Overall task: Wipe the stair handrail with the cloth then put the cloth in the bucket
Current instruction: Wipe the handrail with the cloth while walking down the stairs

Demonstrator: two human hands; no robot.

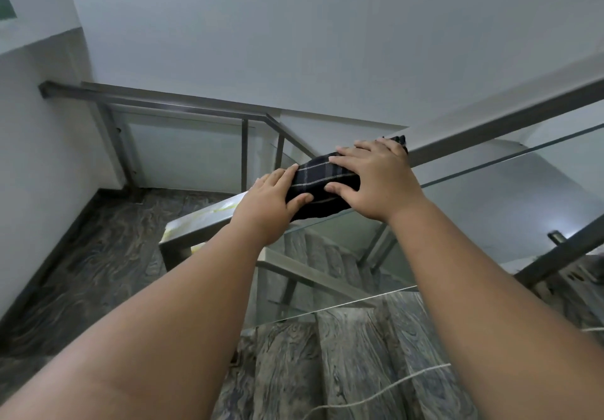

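The dark navy plaid cloth (322, 184) lies draped over the flat brushed-steel stair handrail (496, 125), near its lower end, where the rail meets the landing. Both hands press it down, fingers spread flat rather than closed: the left hand (273, 205) on the cloth's lower end, the right hand (376, 179) on its upper end. The cloth's long axis runs along the rail — and the rail climbs up and to the right, so I would judge the next stroke goes that way, right hand leading. Bare, pale-smeared rail shows below the left hand. No bucket is in sight, and nothing carries readable writing or a label.
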